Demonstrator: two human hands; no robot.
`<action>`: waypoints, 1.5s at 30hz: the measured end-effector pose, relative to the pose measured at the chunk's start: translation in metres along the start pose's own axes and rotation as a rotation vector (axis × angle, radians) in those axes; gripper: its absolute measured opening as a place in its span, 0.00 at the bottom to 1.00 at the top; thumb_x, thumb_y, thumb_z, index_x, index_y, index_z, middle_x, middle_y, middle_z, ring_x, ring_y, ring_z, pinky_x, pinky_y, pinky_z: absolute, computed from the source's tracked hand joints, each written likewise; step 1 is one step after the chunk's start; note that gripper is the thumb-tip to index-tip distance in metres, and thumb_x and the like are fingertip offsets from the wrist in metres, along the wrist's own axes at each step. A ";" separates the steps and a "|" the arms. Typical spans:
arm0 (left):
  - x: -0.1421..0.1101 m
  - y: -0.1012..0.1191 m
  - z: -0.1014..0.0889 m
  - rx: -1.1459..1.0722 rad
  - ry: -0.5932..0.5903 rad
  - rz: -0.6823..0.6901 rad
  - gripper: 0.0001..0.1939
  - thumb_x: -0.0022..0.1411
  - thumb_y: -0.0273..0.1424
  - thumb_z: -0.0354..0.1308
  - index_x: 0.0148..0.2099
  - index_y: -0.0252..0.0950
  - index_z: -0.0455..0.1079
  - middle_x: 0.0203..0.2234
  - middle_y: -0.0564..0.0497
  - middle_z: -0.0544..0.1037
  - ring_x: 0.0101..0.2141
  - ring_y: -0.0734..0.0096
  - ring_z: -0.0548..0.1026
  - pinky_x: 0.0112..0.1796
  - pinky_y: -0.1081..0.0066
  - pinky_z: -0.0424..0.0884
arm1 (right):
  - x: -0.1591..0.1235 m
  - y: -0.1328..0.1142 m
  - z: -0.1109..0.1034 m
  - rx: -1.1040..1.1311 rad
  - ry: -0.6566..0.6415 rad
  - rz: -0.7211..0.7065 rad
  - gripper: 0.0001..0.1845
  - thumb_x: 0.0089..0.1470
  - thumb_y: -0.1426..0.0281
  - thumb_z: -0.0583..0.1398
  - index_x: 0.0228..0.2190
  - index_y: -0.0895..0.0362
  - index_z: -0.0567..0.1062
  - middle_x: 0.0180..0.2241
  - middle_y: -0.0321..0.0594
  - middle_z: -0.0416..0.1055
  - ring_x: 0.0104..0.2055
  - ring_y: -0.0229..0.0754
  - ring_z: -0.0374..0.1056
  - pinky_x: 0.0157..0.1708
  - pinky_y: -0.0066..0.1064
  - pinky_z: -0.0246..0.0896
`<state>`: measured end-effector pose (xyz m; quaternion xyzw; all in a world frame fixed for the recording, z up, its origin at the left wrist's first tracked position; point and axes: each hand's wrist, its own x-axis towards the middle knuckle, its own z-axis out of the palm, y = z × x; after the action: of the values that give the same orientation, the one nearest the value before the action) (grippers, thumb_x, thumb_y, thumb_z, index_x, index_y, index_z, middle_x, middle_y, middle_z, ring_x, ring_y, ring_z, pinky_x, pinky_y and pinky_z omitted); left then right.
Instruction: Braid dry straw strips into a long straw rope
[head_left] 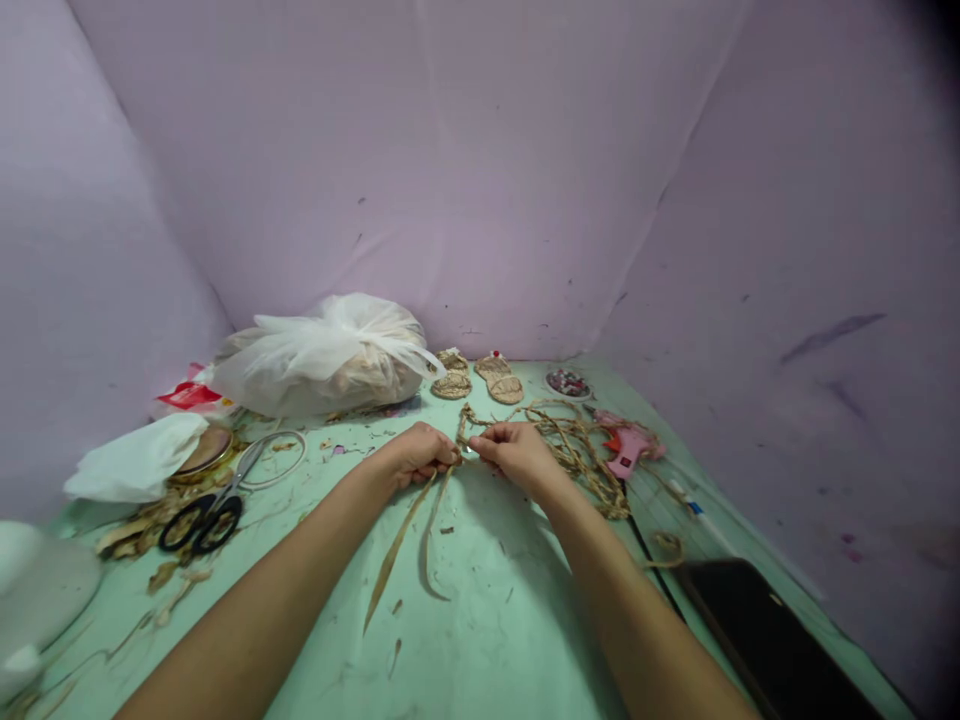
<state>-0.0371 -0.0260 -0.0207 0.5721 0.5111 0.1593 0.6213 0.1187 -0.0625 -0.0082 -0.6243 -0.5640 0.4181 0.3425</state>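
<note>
Both hands meet near the middle of the table, at the end of a braided cord of dried plant fibre (pixel 463 415). My left hand (pixel 421 455) is closed on the fibre strands, and two loose flat strips (pixel 397 550) hang from it towards me. Just to its right, my right hand (pixel 514 450) pinches the cord between thumb and fingers. The exact grip point is small and partly hidden by the fingers. From there the cord runs to a tangled heap of braid (pixel 581 450) lying right of my right hand.
Scissors (pixel 217 510), a white ring (pixel 277 460) and fibre scraps lie left. A stuffed plastic bag (pixel 337 360) and small woven slippers (pixel 502 380) sit behind. A bead dish (pixel 568 384), pink glue gun (pixel 630 447), pen (pixel 686 497) and dark phone-like slab (pixel 772 640) lie right.
</note>
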 end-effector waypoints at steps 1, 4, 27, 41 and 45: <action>0.000 0.000 0.000 -0.001 0.005 -0.001 0.06 0.38 0.28 0.54 0.22 0.33 0.61 0.11 0.59 0.59 0.10 0.86 0.48 0.12 0.78 0.38 | 0.001 0.002 0.001 -0.014 0.000 0.004 0.11 0.39 0.65 0.58 0.17 0.61 0.68 0.10 0.29 0.56 0.13 0.27 0.48 0.14 0.21 0.43; -0.001 0.000 0.001 -0.017 0.009 -0.008 0.07 0.37 0.29 0.55 0.22 0.33 0.60 0.10 0.59 0.59 0.10 0.87 0.47 0.13 0.78 0.38 | 0.004 0.005 0.004 -0.021 0.004 0.072 0.08 0.38 0.67 0.59 0.17 0.60 0.69 0.09 0.27 0.55 0.12 0.26 0.46 0.13 0.20 0.42; 0.008 -0.008 0.000 0.080 0.098 -0.037 0.11 0.38 0.34 0.58 0.24 0.30 0.66 0.11 0.57 0.61 0.11 0.85 0.51 0.14 0.78 0.43 | 0.003 0.009 0.018 0.081 -0.025 0.236 0.08 0.34 0.76 0.56 0.11 0.59 0.63 0.07 0.33 0.58 0.10 0.30 0.52 0.11 0.22 0.47; -0.004 0.006 0.010 0.085 0.131 -0.004 0.04 0.38 0.26 0.52 0.16 0.32 0.61 0.07 0.58 0.56 0.09 0.84 0.48 0.13 0.77 0.41 | 0.005 0.010 0.020 0.062 -0.040 0.188 0.09 0.42 0.72 0.57 0.15 0.61 0.70 0.10 0.32 0.61 0.10 0.27 0.48 0.10 0.21 0.41; -0.003 0.005 0.008 0.080 0.126 -0.004 0.03 0.38 0.26 0.53 0.17 0.32 0.61 0.08 0.58 0.57 0.09 0.85 0.48 0.13 0.77 0.40 | 0.002 0.007 0.017 0.103 -0.048 0.210 0.14 0.46 0.67 0.56 0.15 0.61 0.70 0.09 0.33 0.60 0.09 0.27 0.47 0.09 0.21 0.39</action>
<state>-0.0300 -0.0316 -0.0166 0.5843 0.5564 0.1729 0.5649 0.1059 -0.0616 -0.0218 -0.6514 -0.4812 0.4949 0.3150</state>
